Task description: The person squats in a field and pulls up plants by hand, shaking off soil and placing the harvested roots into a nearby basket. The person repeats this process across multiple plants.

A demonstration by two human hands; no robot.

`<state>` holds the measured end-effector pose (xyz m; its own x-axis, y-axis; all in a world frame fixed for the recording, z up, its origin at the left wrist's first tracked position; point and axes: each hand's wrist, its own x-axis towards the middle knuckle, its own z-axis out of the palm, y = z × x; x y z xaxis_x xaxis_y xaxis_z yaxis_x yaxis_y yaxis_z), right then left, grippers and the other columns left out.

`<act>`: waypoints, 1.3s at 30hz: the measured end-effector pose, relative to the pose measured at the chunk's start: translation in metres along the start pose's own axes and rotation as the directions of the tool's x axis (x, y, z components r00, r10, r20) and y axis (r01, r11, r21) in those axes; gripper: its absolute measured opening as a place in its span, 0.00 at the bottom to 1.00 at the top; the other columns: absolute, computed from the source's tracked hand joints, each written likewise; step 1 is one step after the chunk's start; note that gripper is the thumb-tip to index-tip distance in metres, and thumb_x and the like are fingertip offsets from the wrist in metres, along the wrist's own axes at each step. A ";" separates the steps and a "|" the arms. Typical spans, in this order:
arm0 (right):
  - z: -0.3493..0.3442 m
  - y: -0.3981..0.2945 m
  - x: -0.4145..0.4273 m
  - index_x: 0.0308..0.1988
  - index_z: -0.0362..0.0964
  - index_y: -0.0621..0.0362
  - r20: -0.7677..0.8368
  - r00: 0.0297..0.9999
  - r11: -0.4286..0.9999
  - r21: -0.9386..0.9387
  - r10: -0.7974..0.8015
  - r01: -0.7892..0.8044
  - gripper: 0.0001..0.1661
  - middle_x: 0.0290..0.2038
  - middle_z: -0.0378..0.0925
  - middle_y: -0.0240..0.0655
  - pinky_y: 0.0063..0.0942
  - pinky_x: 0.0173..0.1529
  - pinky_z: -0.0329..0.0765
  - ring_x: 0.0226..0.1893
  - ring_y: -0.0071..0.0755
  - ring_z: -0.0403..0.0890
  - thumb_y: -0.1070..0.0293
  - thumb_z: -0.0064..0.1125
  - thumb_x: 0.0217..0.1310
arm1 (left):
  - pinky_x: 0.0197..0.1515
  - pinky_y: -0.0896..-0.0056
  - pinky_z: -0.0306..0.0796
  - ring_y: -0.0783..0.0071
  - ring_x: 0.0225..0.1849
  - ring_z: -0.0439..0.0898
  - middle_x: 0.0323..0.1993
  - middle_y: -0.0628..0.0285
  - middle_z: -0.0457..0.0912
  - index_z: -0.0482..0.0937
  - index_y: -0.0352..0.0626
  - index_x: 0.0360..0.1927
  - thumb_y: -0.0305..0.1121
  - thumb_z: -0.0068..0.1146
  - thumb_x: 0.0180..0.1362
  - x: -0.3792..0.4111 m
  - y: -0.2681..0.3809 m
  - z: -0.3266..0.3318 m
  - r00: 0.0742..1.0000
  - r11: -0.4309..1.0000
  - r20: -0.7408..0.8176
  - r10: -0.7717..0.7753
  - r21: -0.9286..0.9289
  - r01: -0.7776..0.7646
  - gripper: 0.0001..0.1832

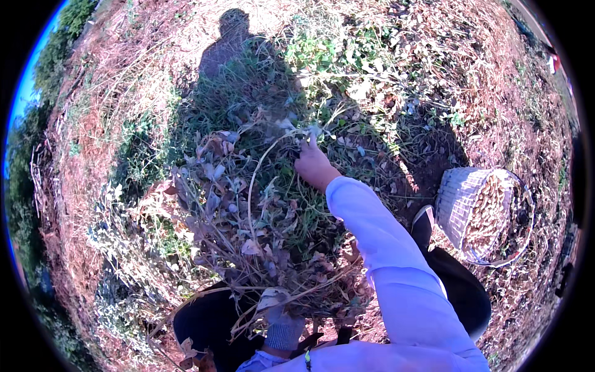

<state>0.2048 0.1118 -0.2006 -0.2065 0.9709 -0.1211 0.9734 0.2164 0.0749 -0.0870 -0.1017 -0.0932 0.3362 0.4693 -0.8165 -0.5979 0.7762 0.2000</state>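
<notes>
My left hand [284, 321], in a pale glove with a grey ribbed cuff, is low in the view near my lap. It grips a bundle of dried plants [260, 260], which look like peanut vines, and the leaves cover its fingers. Out in front, my bare right hand [315, 162] reaches down into the green and withered growth. A long pale stem [253, 186] arches from the bundle up to its fingertips. Whether those fingers have closed on the stem is not clear.
A woven basket [453, 200] of unshelled peanuts [487, 209] leans at my right, its hooped handle [530, 232] outward. My shoe [422, 225] is close beside it. Dry litter covers the ground, and leafy plants [316, 51] grow ahead. Trees [42, 107] line the left.
</notes>
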 end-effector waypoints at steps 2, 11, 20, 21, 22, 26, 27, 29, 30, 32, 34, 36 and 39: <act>-0.021 0.007 -0.011 0.28 0.76 0.52 0.250 0.966 0.992 0.121 -0.072 0.042 0.09 0.30 0.78 0.37 0.61 0.54 0.56 0.41 0.44 0.78 0.65 0.49 0.51 | 0.52 0.55 0.67 0.58 0.46 0.74 0.44 0.52 0.75 0.68 0.40 0.50 0.46 0.40 0.60 -0.005 -0.002 0.005 1.000 1.000 -0.010 -0.004 0.009 0.005 0.22; -0.083 -0.089 -0.092 0.35 0.76 0.55 0.008 0.969 0.343 0.934 0.246 -0.095 0.10 0.27 0.77 0.42 0.33 0.35 0.74 0.30 0.40 0.78 0.66 0.53 0.51 | 0.56 0.59 0.65 0.60 0.53 0.69 0.54 0.53 0.68 0.62 0.40 0.57 0.48 0.30 0.63 -0.032 0.007 0.052 0.967 0.962 0.251 0.045 0.251 -0.110 0.26; -0.179 -0.103 -0.184 0.39 0.73 0.64 0.338 0.931 0.057 0.936 0.135 -0.348 0.15 0.28 0.77 0.38 0.28 0.35 0.72 0.31 0.30 0.75 0.68 0.53 0.51 | 0.55 0.59 0.65 0.60 0.53 0.69 0.54 0.53 0.68 0.62 0.41 0.57 0.50 0.32 0.62 -0.054 0.017 0.074 0.922 0.903 0.380 0.070 0.368 -0.221 0.27; -0.181 -0.103 -0.186 0.40 0.72 0.65 0.291 0.943 0.108 0.945 0.160 -0.310 0.15 0.29 0.76 0.38 0.29 0.35 0.72 0.32 0.29 0.75 0.68 0.54 0.50 | 0.55 0.59 0.65 0.60 0.53 0.69 0.54 0.53 0.68 0.62 0.41 0.57 0.50 0.32 0.62 -0.055 0.018 0.081 0.913 0.895 0.402 0.071 0.379 -0.237 0.27; -0.182 -0.104 -0.190 0.40 0.71 0.65 0.242 0.952 0.160 0.949 0.186 -0.273 0.16 0.30 0.76 0.37 0.29 0.36 0.72 0.33 0.29 0.75 0.69 0.55 0.49 | 0.55 0.59 0.65 0.60 0.53 0.69 0.54 0.53 0.68 0.62 0.41 0.57 0.50 0.32 0.62 -0.058 0.018 0.086 0.900 0.885 0.430 0.069 0.391 -0.254 0.27; -0.136 -0.094 -0.170 0.44 0.68 0.64 -0.202 0.920 0.234 0.964 0.335 0.126 0.21 0.32 0.76 0.35 0.32 0.36 0.73 0.35 0.29 0.75 0.70 0.57 0.48 | 0.55 0.58 0.65 0.59 0.53 0.69 0.54 0.53 0.68 0.63 0.41 0.57 0.51 0.33 0.61 -0.070 0.021 0.116 0.839 0.820 0.539 0.073 0.447 -0.359 0.28; -0.152 -0.089 -0.175 0.45 0.68 0.64 -0.205 0.926 0.178 0.972 0.316 0.154 0.21 0.32 0.76 0.35 0.32 0.36 0.73 0.35 0.29 0.75 0.70 0.57 0.48 | 0.55 0.58 0.65 0.59 0.53 0.69 0.54 0.53 0.68 0.63 0.41 0.57 0.51 0.33 0.61 -0.074 0.025 0.122 0.818 0.800 0.570 0.084 0.451 -0.396 0.28; -0.227 -0.072 -0.211 0.38 0.72 0.63 0.007 0.967 -0.087 0.996 0.254 0.016 0.12 0.29 0.76 0.34 0.28 0.33 0.75 0.31 0.29 0.77 0.69 0.54 0.53 | 0.55 0.58 0.65 0.59 0.53 0.69 0.54 0.53 0.68 0.63 0.41 0.57 0.51 0.33 0.61 -0.081 0.040 0.140 0.764 0.757 0.636 0.112 0.443 -0.480 0.28; -0.237 -0.065 -0.225 0.33 0.75 0.61 -0.055 0.956 -0.116 0.989 0.289 0.091 0.09 0.27 0.77 0.34 0.25 0.30 0.76 0.27 0.28 0.78 0.69 0.51 0.57 | 0.55 0.58 0.65 0.59 0.53 0.69 0.54 0.53 0.68 0.63 0.41 0.57 0.52 0.33 0.61 -0.089 0.048 0.150 0.732 0.731 0.670 0.124 0.437 -0.524 0.28; -0.239 -0.047 -0.258 0.35 0.74 0.62 -0.222 0.869 0.009 0.970 0.442 0.243 0.08 0.31 0.77 0.38 0.25 0.32 0.77 0.29 0.30 0.79 0.69 0.52 0.57 | 0.55 0.58 0.66 0.59 0.53 0.69 0.54 0.54 0.68 0.63 0.42 0.57 0.52 0.34 0.61 -0.100 0.066 0.170 0.674 0.683 0.722 0.157 0.413 -0.602 0.28; -0.235 -0.033 -0.287 0.38 0.72 0.64 -0.140 0.827 -0.284 0.897 0.544 0.339 0.09 0.35 0.77 0.42 0.25 0.33 0.78 0.31 0.34 0.80 0.71 0.52 0.57 | 0.54 0.58 0.66 0.59 0.53 0.69 0.54 0.54 0.68 0.63 0.42 0.57 0.52 0.34 0.60 -0.107 0.082 0.182 0.632 0.652 0.751 0.190 0.385 -0.654 0.29; -0.238 -0.042 -0.311 0.41 0.70 0.67 -0.145 0.785 -0.552 0.634 0.603 0.541 0.11 0.36 0.77 0.43 0.30 0.35 0.79 0.34 0.40 0.80 0.74 0.50 0.57 | 0.54 0.58 0.66 0.59 0.53 0.70 0.54 0.54 0.68 0.63 0.42 0.57 0.53 0.34 0.60 -0.109 0.096 0.182 0.617 0.627 0.752 0.233 0.369 -0.686 0.29; -0.268 -0.068 -0.354 0.44 0.68 0.73 -0.292 0.724 -0.667 0.284 0.625 0.689 0.20 0.45 0.71 0.56 0.51 0.55 0.66 0.50 0.60 0.70 0.65 0.47 0.59 | 0.54 0.58 0.66 0.59 0.53 0.70 0.54 0.54 0.68 0.64 0.42 0.56 0.53 0.35 0.60 -0.107 0.113 0.168 0.619 0.607 0.733 0.283 0.363 -0.707 0.29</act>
<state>0.1857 -0.2195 0.1020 0.4297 0.8683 0.2480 -0.7632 0.4960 -0.4141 -0.0680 0.0064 0.1079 0.5718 0.8188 -0.0519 -0.3363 0.2917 0.8954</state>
